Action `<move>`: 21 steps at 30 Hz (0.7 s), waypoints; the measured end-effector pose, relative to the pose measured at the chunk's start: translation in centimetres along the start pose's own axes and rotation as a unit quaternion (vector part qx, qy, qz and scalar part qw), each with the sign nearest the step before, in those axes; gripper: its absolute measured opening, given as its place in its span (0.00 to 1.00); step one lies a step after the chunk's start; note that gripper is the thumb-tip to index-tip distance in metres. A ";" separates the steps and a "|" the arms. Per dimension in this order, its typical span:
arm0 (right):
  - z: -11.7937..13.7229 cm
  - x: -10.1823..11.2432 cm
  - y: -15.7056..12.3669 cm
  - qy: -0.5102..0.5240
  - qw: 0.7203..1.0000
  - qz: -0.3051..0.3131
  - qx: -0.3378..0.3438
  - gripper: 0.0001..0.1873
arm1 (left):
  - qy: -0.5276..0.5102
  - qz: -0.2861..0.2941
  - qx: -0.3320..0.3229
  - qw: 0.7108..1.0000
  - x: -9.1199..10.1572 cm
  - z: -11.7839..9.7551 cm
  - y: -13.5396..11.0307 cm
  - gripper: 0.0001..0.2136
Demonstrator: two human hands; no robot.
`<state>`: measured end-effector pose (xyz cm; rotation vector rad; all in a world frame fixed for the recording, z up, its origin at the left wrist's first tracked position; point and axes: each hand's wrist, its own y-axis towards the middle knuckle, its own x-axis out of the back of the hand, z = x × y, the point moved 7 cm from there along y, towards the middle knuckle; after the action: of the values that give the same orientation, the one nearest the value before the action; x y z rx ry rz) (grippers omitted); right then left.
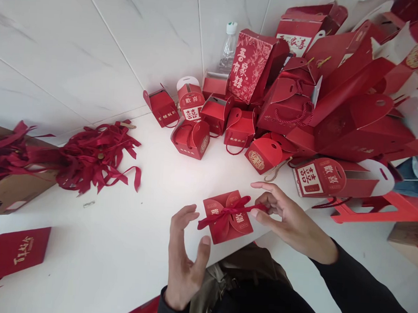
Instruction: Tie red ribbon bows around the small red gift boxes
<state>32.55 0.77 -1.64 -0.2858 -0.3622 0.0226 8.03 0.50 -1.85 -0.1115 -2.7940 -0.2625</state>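
Observation:
A small flat red gift box (238,226) with gold lettering lies near the table's front edge. Its top is tied with a dark red ribbon (223,214), knotted in the middle. To the left of the box is my left hand (186,258), thumb and fingers apart, holding nothing. My right hand (286,221) is at the box's right side, with one ribbon tail between the thumb and curled fingers while the index finger stretches out above. Part of that grip is hidden by the fingers.
Several small red gift boxes (190,139) stand behind, before a pile of larger red boxes (354,117) at right. A plastic bottle (228,48) is by the wall. Loose red ribbons (93,157) spill from a cardboard box (25,191). Another red box (23,252) lies front left.

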 end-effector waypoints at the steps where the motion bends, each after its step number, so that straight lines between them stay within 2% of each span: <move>1: 0.5 0.3 0.1 0.011 1.000 -0.008 0.004 0.25 | 0.026 0.004 -0.008 1.000 -0.2 -0.4 0.1 0.13; 3: 1.3 0.4 0.6 0.064 0.998 -0.006 0.019 0.23 | 0.053 0.003 -0.014 0.998 -0.7 -1.0 0.4 0.10; 6: 2.2 0.1 1.3 0.165 0.984 0.017 0.062 0.25 | 0.060 -0.017 -0.006 0.998 -1.1 -1.4 1.0 0.08; 7: 2.3 0.2 1.3 0.172 0.982 0.002 0.078 0.24 | 0.060 -0.021 0.000 0.998 -1.2 -1.4 1.2 0.08; 10: 2.7 1.0 0.1 0.078 0.976 -0.139 0.147 0.13 | 0.059 -0.017 0.005 0.998 -1.5 -1.5 1.7 0.08; 11: 3.2 0.7 -0.6 0.024 0.970 -0.160 0.183 0.09 | 0.058 -0.014 0.002 0.998 -1.6 -1.6 1.8 0.08; 13: 4.3 -1.6 -1.8 -0.078 0.955 -0.122 0.260 0.06 | 0.057 -0.006 -0.005 0.998 -1.8 -1.7 2.0 0.08; 15: 4.9 -4.4 -2.7 -0.156 0.936 -0.054 0.311 0.10 | 0.057 0.015 -0.010 0.998 -2.1 -1.7 2.1 0.09; 18: 4.8 -6.4 -2.7 -0.194 0.928 -0.048 0.315 0.13 | 0.060 0.042 -0.011 0.997 -2.4 -1.4 2.1 0.10; 21: 4.3 -6.8 -2.3 -0.176 0.935 -0.066 0.299 0.08 | 0.075 0.048 -0.017 0.996 -2.5 -1.2 2.1 0.12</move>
<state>24.63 -0.72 0.55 0.3546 -0.7089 0.0517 11.02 2.17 -1.27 -0.2249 -2.6272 -0.2826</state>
